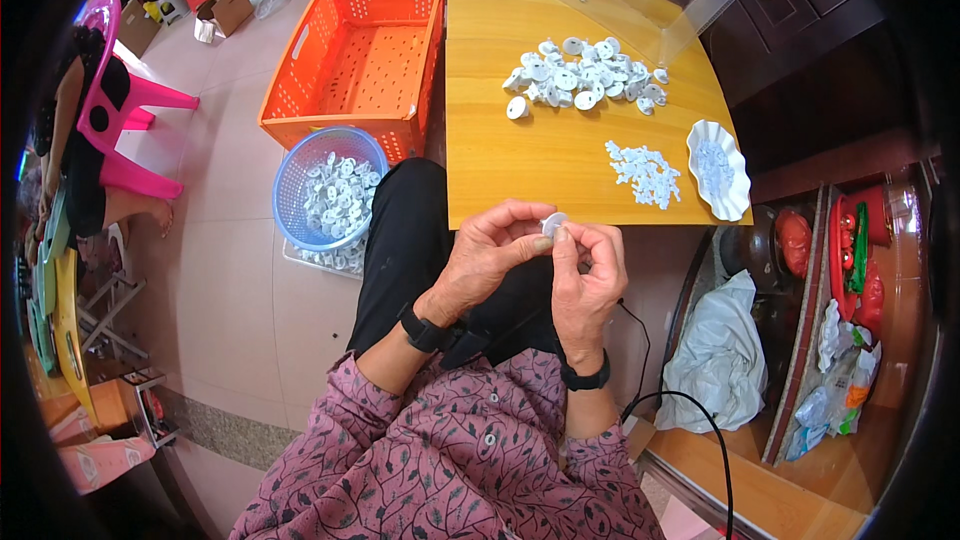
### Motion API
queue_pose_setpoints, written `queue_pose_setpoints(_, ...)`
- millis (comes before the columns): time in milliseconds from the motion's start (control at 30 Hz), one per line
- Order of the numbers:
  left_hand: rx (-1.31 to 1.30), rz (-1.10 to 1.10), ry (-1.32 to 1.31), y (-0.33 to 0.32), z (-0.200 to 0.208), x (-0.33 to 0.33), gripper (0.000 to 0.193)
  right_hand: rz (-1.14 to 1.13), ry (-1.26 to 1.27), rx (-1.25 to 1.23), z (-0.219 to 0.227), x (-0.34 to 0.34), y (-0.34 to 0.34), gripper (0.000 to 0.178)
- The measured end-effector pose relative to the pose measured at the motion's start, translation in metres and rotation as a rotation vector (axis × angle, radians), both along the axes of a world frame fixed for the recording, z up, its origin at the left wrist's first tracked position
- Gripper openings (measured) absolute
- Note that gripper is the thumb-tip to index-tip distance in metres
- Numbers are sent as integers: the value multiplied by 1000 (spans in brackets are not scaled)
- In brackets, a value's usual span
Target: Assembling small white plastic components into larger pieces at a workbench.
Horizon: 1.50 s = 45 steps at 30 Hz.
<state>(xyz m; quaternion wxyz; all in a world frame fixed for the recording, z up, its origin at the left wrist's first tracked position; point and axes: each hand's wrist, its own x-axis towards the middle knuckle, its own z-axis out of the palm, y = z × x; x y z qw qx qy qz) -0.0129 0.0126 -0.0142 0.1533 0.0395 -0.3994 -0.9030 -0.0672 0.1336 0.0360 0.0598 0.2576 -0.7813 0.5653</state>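
Observation:
Just off the near edge of the yellow wooden table (pixel 500 160), above my lap, both hands meet on one small round white plastic part (pixel 555 223). My left hand (pixel 490 250) pinches it between thumb and fingers from the left. From the right, my right hand (pixel 588 270) presses on it with thumb and fingertips, which partly cover it. A heap of similar round white plastic parts (pixel 585 75) lies farther back on the table. Nearer, to the right, is a spread of tiny pale pieces (pixel 643 175). More such pieces fill a white scalloped dish (pixel 735 195) at the table's right edge.
Left of my leg, a blue plastic basket (pixel 283 202) of white parts stands on the floor before an orange crate (pixel 285 105). A clear plastic box (pixel 640 0) is at the table's back. Shelves with bags (pixel 720 350) are at right; a pink chair (pixel 140 120) stands far left.

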Motion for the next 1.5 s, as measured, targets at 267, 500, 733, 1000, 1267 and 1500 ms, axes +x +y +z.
queue_pose_setpoints(267, -84, 43, -7, 2, 1, 0, 32, -10, 41, -6, -6, -3, 2, 8)
queue_pose_setpoints(500, -91, 58, -9, 0, 3, 2, 33, 4, 97, 52, 0, 2, 1, 7)
queue_pose_setpoints(733, 141, -70, -19, -2, 2, 8, 34, 19, 7, -70, -6, 2, 1, 6)
queue_pose_setpoints(1000, 143, -36, 14, -2, 2, 13, 31, 9, 22, -2, -2, 9, -5, 7)
queue_pose_setpoints(1267, 124, 6, 15, -3, 3, 16, 32, 17, 79, 45, 0, 13, -8, 7)
queue_pose_setpoints(1500, 70, 26, 14, -4, 2, 17, 33, 38, 92, 41, -3, 13, -9, 7)
